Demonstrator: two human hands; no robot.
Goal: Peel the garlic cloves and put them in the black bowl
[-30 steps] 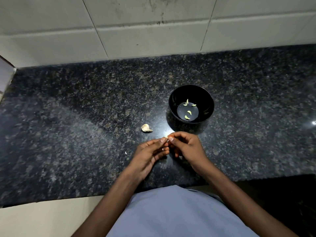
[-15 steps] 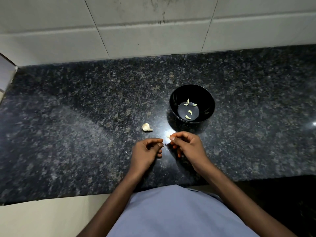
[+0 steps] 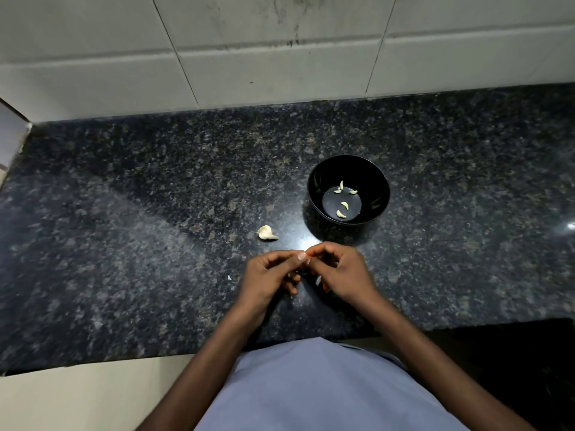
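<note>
Two hands, left hand (image 3: 270, 275) and right hand (image 3: 341, 272), meet fingertips at frame centre, pinching something too small to identify, probably a clove. Five peeled cloves (image 3: 344, 205) sit in black bowl (image 3: 320, 177) upper right; garlic piece (image 3: 266, 233) beside. Best strip skin over granite counter (image 3: 124, 228), nails at tip.

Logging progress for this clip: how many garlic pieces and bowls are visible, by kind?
Peeled cloves in the black bowl: 5
Garlic piece on the counter: 1
Black bowl: 1
Total: 7
Anything pinched between the hands is too hidden to count.
</note>
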